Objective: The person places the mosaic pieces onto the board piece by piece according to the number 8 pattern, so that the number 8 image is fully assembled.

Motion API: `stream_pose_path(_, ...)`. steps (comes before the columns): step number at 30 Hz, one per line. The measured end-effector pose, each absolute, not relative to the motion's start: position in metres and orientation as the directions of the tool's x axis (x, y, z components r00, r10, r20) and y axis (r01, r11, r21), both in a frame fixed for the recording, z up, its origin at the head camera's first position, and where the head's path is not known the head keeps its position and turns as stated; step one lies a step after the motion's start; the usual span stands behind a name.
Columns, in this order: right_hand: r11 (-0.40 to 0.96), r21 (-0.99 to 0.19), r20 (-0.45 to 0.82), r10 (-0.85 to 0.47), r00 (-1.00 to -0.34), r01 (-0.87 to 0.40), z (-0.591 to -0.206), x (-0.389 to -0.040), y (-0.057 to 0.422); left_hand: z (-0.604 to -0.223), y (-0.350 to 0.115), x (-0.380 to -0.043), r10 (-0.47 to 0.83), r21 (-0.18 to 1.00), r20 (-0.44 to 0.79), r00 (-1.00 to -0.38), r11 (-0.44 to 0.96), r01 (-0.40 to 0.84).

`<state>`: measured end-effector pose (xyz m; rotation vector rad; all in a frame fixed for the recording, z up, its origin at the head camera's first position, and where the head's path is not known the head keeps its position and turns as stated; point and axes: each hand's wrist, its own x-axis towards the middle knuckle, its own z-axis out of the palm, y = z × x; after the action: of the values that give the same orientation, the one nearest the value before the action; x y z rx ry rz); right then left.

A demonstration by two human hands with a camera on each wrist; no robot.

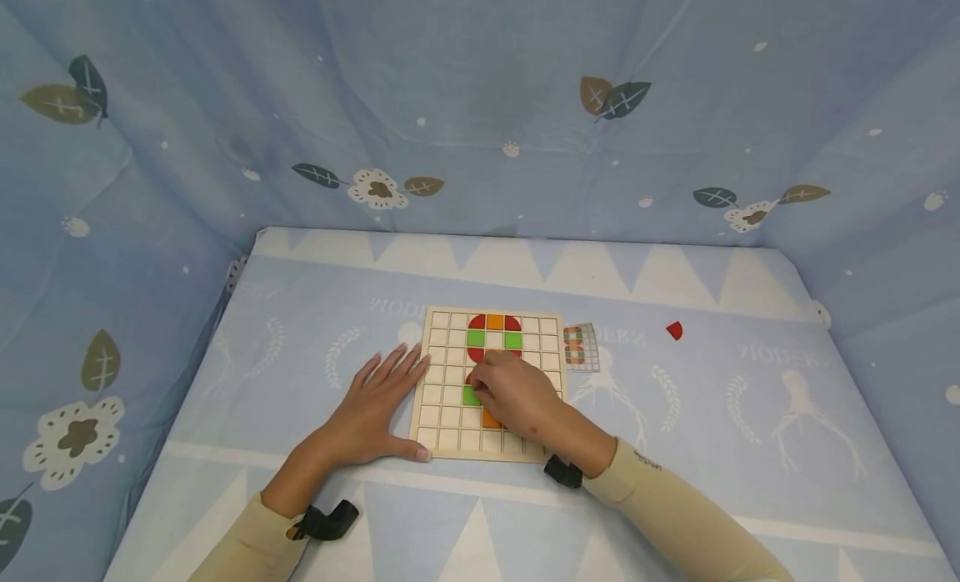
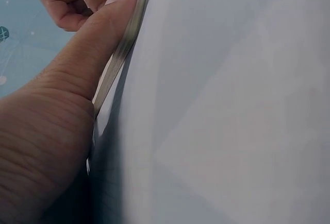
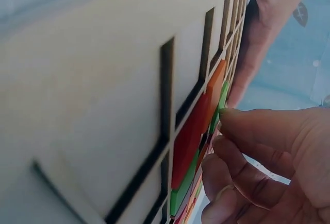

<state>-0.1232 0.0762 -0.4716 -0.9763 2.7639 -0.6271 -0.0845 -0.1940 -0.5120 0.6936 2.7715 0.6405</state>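
Note:
A wooden grid board (image 1: 438,419) lies on the table with red, orange and green flat pieces set in its cells. My left hand (image 1: 375,411) rests flat, fingers spread, against the board's left edge. Its thumb (image 2: 111,20) lies along the front edge. Over the board, my right hand (image 1: 517,394) has curled fingers and pinches at a red piece (image 1: 470,378) in the left column, mostly covered by the fingertips. Close to the thumb tip is a green piece (image 1: 471,396). An orange piece (image 1: 491,418) and another red piece (image 3: 188,144) sit nearby in the grid.
A small pattern card (image 1: 582,347) lies at the board's right edge. Farther right, a loose red quarter-circle piece (image 1: 675,330) is on the patterned tablecloth (image 1: 750,432). A blue printed curtain (image 1: 495,107) surrounds the back and sides.

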Motion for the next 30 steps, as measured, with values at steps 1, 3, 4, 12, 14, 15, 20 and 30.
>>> stream_pose_path(1,0.702,-0.429,0.006,-0.627,-0.779,-0.568,-0.471,-0.123,0.077,-0.512,-0.194,-0.085,0.489,0.459,-0.098,-0.867,0.795,0.396)
stream_pose_path(3,0.703,-0.435,0.011,-0.621,-0.784,-0.563,-0.469,-0.122,0.080,-0.512,-0.194,-0.085,0.486,0.456,-0.098,-0.868,0.798,0.395)
stream_pose_path(4,0.704,-0.437,0.014,-0.617,-0.787,-0.560,-0.468,-0.121,0.082,-0.513,-0.194,-0.085,0.485,0.455,-0.097,-0.869,0.798,0.394)
stream_pose_path(12,0.752,-0.470,0.012,-0.518,-0.855,-0.462,-0.459,-0.125,0.111,-0.513,-0.194,-0.084,0.478,0.457,-0.088,-0.874,0.799,0.392)
stream_pose_path(14,0.773,-0.479,0.003,-0.473,-0.881,-0.417,-0.455,-0.128,0.123,-0.513,-0.194,-0.085,0.479,0.456,-0.089,-0.873,0.799,0.392)
stream_pose_path(15,0.780,-0.486,0.004,-0.450,-0.893,-0.395,-0.453,-0.130,0.129,-0.513,-0.194,-0.085,0.480,0.455,-0.090,-0.873,0.800,0.392)
stream_pose_path(20,0.806,-0.502,0.037,-0.343,-0.939,-0.314,-0.448,-0.139,0.167,-0.512,-0.193,-0.085,0.481,0.451,-0.091,-0.872,0.801,0.394)
stream_pose_path(30,0.846,-0.515,0.078,-0.109,-0.991,-0.134,-0.444,-0.166,0.257,-0.514,-0.194,-0.085,0.486,0.459,-0.090,-0.870,0.795,0.397)
